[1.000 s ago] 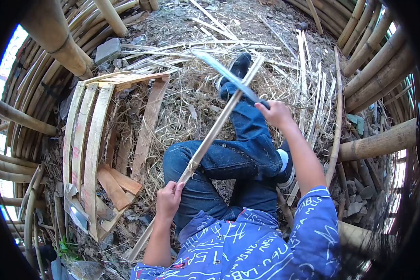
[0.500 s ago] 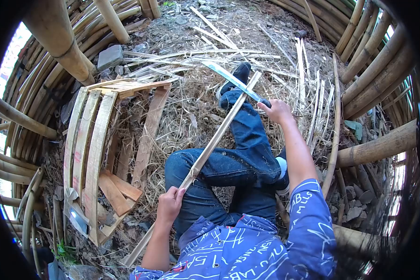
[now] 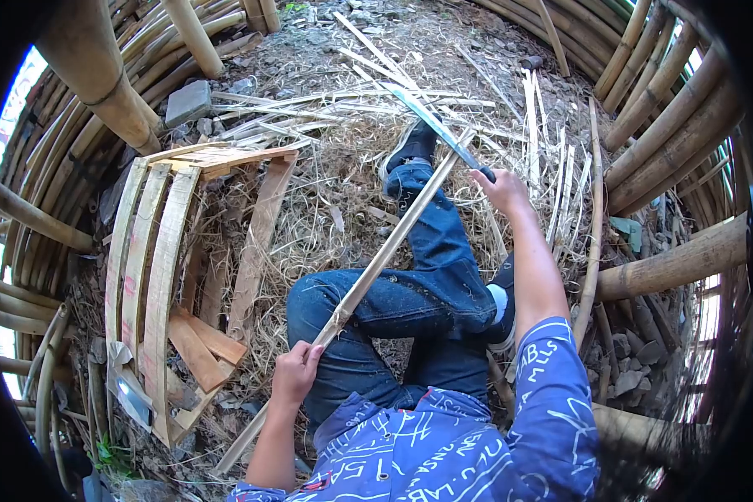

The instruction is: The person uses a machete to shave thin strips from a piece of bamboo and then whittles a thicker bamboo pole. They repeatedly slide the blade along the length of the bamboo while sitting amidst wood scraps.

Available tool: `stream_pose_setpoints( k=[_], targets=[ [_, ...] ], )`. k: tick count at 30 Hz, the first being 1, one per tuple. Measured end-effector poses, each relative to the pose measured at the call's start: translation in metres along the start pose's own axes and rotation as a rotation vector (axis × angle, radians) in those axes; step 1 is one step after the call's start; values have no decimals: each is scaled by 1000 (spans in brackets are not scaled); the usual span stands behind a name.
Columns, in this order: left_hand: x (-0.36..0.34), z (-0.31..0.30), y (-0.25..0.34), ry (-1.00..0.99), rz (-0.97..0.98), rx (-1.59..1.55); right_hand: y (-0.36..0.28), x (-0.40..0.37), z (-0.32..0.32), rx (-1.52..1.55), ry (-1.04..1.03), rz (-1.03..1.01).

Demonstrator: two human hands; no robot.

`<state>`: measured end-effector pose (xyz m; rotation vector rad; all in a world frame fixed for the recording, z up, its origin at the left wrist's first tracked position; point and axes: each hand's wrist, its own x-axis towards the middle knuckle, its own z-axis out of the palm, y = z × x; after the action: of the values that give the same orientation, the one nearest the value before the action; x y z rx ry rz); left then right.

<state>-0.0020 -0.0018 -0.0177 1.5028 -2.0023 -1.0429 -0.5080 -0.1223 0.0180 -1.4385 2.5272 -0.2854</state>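
Note:
My left hand (image 3: 294, 374) is closed around the lower part of a long bamboo strip (image 3: 375, 266), which slants up and right across my bent leg (image 3: 326, 301). In my right hand (image 3: 505, 192) is the dark handle of a long-bladed knife (image 3: 427, 117), its blade pointing up and left. That blade crosses the strip close to its far end, near my shoe (image 3: 416, 142). The strip's lower end passes behind my left forearm.
A wooden crate (image 3: 169, 284) lies to my left, with loose wood pieces (image 3: 199, 351) in it. Thin bamboo strips (image 3: 360, 107) and shavings (image 3: 335, 192) cover the ground ahead. Thick bamboo poles (image 3: 678, 255) stand around me. A grey block (image 3: 188, 102) sits near the crate.
The knife has shifted slightly up and right, closer to the strip's far end. My left hand still grips the strip; the whole view has moved a little.

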Motion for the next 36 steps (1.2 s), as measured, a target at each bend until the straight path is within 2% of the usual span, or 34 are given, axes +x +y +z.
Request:
stream_pose_setpoints(
  k=[2, 4, 8, 14, 16, 18, 19, 22, 23, 24, 25, 27, 30, 32, 34, 36],
  targets=[
    [0, 0, 0, -1, 10, -11, 6, -1, -2, -47, 48, -21],
    [-2, -2, 0, 6, 18, -8, 2, -3, -14, -79, -25, 21],
    [-10, 0, -3, 2, -8, 51, 24, 8, -5, -47, 6, 62],
    [-15, 0, -1, 0, -10, 48, 18, 0, -28, -155, -26, 55],
    [-18, 0, -5, -2, 6, 51, 33, 7, -26, -111, 1, 98],
    [-34, 7, -29, 29, -39, -36, 37, 6, -46, 69, -25, 253],
    [-38, 7, -38, 51, -83, -116, 59, 16, -45, 82, 49, 333],
    [-44, 7, -32, 62, -166, -176, 122, 10, -51, 146, 227, 331],
    [-42, 9, -31, 91, -141, -174, 130, 1, -52, 149, 279, 355],
    [-41, 11, -30, 100, -150, -186, 129, -16, -53, 156, 392, 245],
    [-37, 12, -31, 91, -140, -165, 148, -16, -47, 229, 281, 317],
    [-32, 11, -27, 61, -143, -125, 146, -39, -36, 251, 275, 303],
    [-28, 9, -24, 48, -157, -177, 106, -87, -22, 460, 212, 268],
    [-25, 5, -15, 37, -171, -187, 99, -104, 9, 535, 244, 121],
    [-23, 4, -12, 26, -190, -194, 82, -116, 39, 625, 174, 65],
    [-20, 3, -15, -18, -255, -160, 35, -136, 39, 661, 96, -74]
  ],
)
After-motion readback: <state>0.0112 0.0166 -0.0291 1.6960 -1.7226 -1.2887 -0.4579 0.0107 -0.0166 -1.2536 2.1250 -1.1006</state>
